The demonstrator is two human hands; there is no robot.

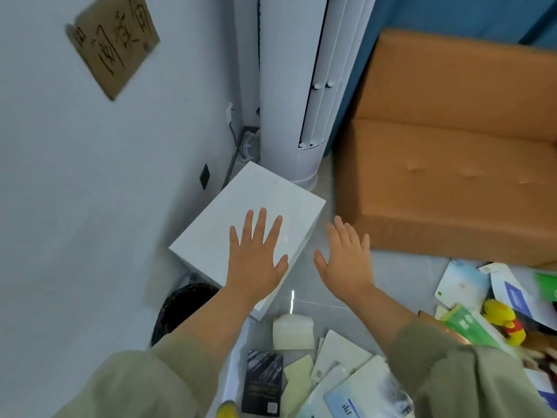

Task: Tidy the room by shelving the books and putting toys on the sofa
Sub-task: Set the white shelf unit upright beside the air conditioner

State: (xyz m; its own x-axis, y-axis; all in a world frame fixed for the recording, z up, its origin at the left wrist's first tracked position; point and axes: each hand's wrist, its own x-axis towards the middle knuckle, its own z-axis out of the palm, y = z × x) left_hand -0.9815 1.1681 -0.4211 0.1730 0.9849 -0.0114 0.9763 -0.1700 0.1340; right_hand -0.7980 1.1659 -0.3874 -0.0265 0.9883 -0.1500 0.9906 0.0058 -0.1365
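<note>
My left hand [256,254] is held flat with fingers spread, over the white top of a low shelf unit [271,197]; whether it touches the top is unclear. My right hand [346,260] is open too, hovering above the floor beside the unit, holding nothing. Several books lie scattered on the floor below: a black book [263,384], pale books [340,354] and a blue-white one [361,396]. A yellow plush toy [503,318] with a red top lies among books at the right. The orange sofa [452,176] stands at the right with a bare seat.
A tall white standing air conditioner [298,86] fills the corner behind the shelf unit. A black-lined waste bin [180,309] sits against the wall at the left. A cardboard sign [111,40] hangs on the wall. A yellow object [227,410] shows at the bottom edge.
</note>
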